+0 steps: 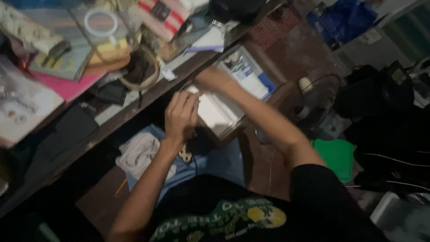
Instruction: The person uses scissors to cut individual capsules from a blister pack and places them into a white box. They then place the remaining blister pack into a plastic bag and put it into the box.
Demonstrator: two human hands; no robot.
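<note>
White flat box (214,112), resting in an open drawer (251,85) below the cluttered tabletop (134,101), was gripped at its near edge by the left hand (180,115), fingers curled, and at its far end by the right hand (214,80), apparently mid-handling; steady two-handed support seemed required.

Cluttered desk (134,105) just beside drawer (264,96)

**Drawer below the desk edge, clutter above**

An open drawer (233,107) juts out from under the wooden desk (134,105). The left hand (180,115) sits at its near left corner, the right hand (215,79) at its far edge beside the desk. On the desk lie a ring-shaped hoop (142,74) and stacked books (67,58) (further left). A cloth (141,152) lies below the left hand; a fan (316,96) stands right of the drawer.
</note>
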